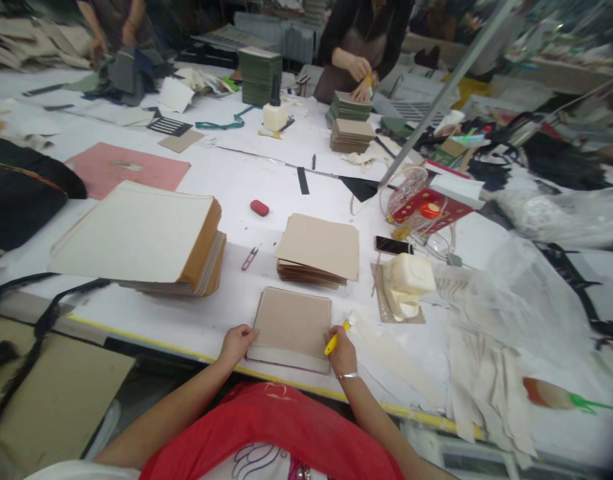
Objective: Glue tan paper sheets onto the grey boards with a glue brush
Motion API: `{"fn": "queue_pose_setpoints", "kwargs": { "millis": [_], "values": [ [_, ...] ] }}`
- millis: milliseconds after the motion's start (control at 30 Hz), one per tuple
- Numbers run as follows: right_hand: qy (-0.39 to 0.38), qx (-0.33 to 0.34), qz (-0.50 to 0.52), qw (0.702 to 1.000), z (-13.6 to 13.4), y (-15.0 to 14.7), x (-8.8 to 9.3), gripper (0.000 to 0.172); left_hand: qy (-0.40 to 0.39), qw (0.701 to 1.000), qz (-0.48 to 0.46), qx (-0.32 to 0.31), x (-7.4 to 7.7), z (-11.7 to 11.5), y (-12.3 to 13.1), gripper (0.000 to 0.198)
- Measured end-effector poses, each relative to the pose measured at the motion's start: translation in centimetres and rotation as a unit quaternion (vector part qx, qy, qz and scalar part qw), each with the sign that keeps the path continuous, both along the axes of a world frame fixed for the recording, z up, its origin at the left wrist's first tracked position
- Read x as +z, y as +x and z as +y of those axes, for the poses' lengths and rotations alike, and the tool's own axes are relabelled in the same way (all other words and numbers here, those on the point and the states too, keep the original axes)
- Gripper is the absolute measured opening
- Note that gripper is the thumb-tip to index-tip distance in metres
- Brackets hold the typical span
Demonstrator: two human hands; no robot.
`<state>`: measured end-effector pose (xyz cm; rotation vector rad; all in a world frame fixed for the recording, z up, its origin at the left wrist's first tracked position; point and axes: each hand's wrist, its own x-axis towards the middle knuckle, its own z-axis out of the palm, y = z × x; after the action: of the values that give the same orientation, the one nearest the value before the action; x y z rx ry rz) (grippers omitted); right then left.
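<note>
A beige rectangular board (292,325) with a paler strip along its near side lies flat at the table's front edge. My left hand (237,345) pinches its left edge between thumb and fingers. At the opposite edge, my right hand (343,352) is closed around a yellow brush (331,344) while its fingertips touch the board; the bristles are mostly hidden. Just beyond is a stack of beige boards (319,247). To the right stands a cream plastic container (410,275) with a cut-open side, on a small board. Pink thread snips (249,259) lie left of the stack.
A tall stack of large pale sheets (136,230) stands at left. A phone (393,245), a red bag (436,210) and a slanted metal pole (436,100) are at right, with fabric strips (486,373) over the edge. Two people work across the table.
</note>
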<state>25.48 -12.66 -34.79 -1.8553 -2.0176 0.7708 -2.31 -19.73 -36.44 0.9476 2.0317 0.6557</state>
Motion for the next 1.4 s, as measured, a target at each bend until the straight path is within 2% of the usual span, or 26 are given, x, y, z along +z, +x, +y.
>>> {"fn": "queue_pose_setpoints", "kwargs": {
  "millis": [167, 467, 667, 867, 967, 1033, 1100, 1200, 1300, 1400],
  "values": [
    [-0.006, -0.005, -0.021, 1.0, 0.1, -0.1, 0.1, 0.017, -0.034, 0.999, -0.007, 0.009, -0.3, 0.3, 0.2, 0.036],
    [-0.029, -0.01, -0.053, 0.998, 0.3, -0.3, 0.1, 0.014, -0.018, 1.0, -0.001, -0.025, 0.1, 0.4, -0.3, 0.034],
    [-0.035, 0.014, -0.098, 0.994, 0.6, -0.4, 0.2, 0.013, -0.02, 0.999, 0.022, -0.046, -0.2, 0.7, -0.7, 0.031],
    [-0.048, 0.05, -0.171, 0.983, 1.1, -1.2, 0.7, 0.017, -0.057, 0.994, 0.055, -0.069, 0.6, 1.4, -1.3, 0.027],
    [-0.02, 0.072, -0.23, 0.97, 1.2, -1.2, 1.7, 0.019, -0.055, 0.985, 0.131, -0.097, 1.7, 1.5, -1.4, 0.023],
    [0.028, 0.09, -0.241, 0.966, 1.3, -0.9, 2.9, 0.023, -0.011, 0.962, 0.231, -0.146, 2.6, 1.5, -1.0, 0.02],
    [0.081, 0.099, -0.197, 0.972, 1.4, -0.8, 4.5, 0.031, 0.061, 0.923, 0.31, -0.22, 3.5, 1.4, -0.3, 0.024],
    [0.1, 0.066, -0.033, 0.992, 1.8, -2.0, 7.0, 0.04, 0.148, 0.862, 0.337, -0.348, 4.2, 1.5, 1.2, 0.033],
    [0.01, 0.01, 0.169, 0.985, 2.7, -5.5, 8.1, 0.042, 0.17, 0.832, 0.324, -0.417, 4.1, 1.7, 2.7, 0.03],
    [-0.1, -0.002, 0.271, 0.957, 3.8, -10.2, 7.6, 0.039, 0.135, 0.834, 0.322, -0.427, 3.9, 1.8, 3.6, 0.023]
  ]
}}
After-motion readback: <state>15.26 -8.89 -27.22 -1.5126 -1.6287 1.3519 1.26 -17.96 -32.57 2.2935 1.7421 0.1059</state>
